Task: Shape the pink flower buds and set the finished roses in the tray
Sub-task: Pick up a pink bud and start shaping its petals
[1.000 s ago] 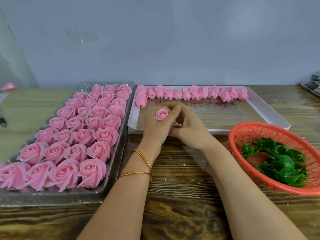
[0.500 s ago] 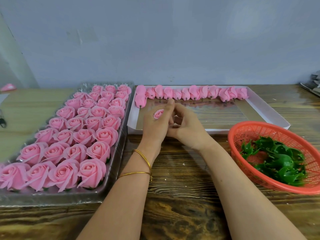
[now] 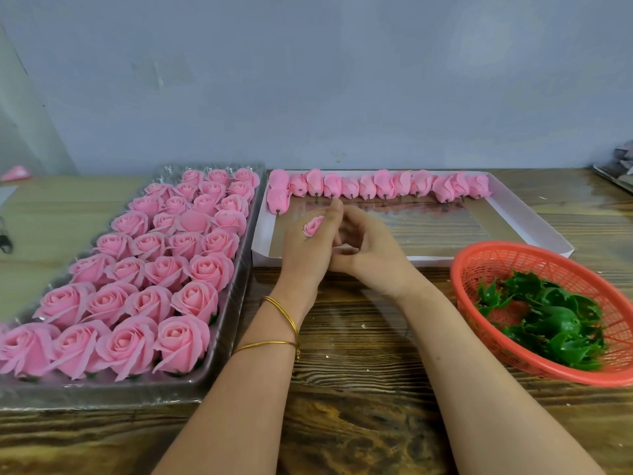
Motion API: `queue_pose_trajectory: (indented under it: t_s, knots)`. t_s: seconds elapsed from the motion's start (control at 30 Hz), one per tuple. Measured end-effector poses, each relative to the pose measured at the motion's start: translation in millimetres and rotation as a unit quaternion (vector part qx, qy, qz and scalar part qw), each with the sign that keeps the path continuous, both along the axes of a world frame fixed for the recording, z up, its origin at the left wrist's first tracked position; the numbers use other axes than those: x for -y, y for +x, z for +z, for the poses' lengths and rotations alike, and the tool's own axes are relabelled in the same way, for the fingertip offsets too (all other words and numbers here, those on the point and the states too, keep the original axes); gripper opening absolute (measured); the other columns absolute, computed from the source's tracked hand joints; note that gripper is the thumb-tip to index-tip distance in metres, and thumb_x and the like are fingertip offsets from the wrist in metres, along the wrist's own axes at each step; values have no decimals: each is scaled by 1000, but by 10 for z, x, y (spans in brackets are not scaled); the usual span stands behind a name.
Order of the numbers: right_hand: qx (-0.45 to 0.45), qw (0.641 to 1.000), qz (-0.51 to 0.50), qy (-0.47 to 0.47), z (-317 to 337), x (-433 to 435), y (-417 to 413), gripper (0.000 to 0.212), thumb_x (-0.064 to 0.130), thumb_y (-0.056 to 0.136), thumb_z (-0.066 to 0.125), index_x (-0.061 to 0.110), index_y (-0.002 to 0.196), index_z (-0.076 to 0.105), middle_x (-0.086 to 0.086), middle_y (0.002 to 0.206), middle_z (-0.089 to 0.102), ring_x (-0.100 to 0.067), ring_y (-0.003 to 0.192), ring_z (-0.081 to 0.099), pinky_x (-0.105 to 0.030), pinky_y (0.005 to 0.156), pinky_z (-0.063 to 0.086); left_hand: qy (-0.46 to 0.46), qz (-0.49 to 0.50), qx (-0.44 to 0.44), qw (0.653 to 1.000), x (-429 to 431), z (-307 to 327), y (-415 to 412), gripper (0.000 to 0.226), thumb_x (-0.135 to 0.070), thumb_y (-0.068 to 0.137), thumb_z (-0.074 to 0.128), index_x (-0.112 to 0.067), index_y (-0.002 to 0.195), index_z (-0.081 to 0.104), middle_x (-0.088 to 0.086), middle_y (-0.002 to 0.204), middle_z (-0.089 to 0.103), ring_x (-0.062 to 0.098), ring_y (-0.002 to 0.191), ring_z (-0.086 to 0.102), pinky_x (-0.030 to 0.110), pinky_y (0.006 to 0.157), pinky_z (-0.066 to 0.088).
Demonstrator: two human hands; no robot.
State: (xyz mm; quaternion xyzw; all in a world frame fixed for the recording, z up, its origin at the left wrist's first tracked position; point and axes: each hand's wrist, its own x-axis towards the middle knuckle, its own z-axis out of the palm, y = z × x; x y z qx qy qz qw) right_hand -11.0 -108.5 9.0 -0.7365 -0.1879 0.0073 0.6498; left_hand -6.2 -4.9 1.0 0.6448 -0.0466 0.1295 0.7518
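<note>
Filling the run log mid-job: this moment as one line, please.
step: shaping | left hand: grips pink bud | right hand: curled against left, grip hidden | tray: mostly filled with roses

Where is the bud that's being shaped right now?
Head view, centre: the pink bud is held in the left hand, over the near left corner of the white box, just right of the tray of finished roses.

Pink roses (image 3: 137, 269), orange-red basket (image 3: 479, 269)
</note>
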Motion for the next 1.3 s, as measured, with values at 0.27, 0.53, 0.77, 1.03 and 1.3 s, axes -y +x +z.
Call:
queue_pose_trajectory:
  t_s: [0.27,0.53,0.77,1.03,1.3]
  knots:
    - [19,999,-28,-15,-14,-11,4,51,-15,74,72,6,117,54,-14,98,64,-28,86,62,-42,81,55,1,-24,-14,1000,9,9,-15,28,-50,81,69,-26,66,70,1,66,66,12,70,67,23,60,55]
    - [14,999,-23,-22,1,3,-6,52,-17,77,67,8,120,53,-1,103,66,-5,92,64,-22,79,55,16,-9,4,1000,1,-3,-14,21,-18,89,67,3,85,66,11,75,67,7,68,65,17,55,51]
    - [13,994,-92,55,70,-32,-35,36,18,68,57,19,104,61,6,95,65,-2,82,60,-21,75,51,105,76,92,987,-19,-2,6,20,-25,93,63,-27,74,66,4,78,69,2,74,64,20,69,52]
    - [34,990,-137,-19,44,-69,-42,47,43,74,65,17,113,63,-7,114,63,-16,102,60,-31,86,52,161,97,122,975,61,-67,-23,26,-25,91,66,-37,68,61,-22,62,63,-9,65,59,6,56,40]
    - [39,991,-123,-28,32,-71,-32,35,32,77,74,22,108,61,4,110,63,-15,103,60,-27,85,50,196,96,140,966,46,-93,-9,31,-28,94,61,-36,64,57,-20,63,62,-4,65,58,6,55,39]
